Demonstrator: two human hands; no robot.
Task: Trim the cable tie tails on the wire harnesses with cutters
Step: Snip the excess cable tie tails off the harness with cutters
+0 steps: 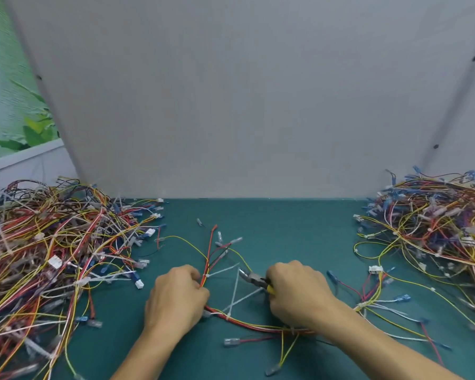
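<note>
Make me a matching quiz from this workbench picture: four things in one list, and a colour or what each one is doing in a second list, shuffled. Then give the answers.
Column one
1. left hand
2. right hand
3. cutters
4. table mat

Column two
A. teal green
B. yellow handles, nose pointing left near a white tie tail
C. fingers curled round the wire harness
D. grips the tool by its handles

Pairs: 1-C, 2-D, 3-B, 4-A
</note>
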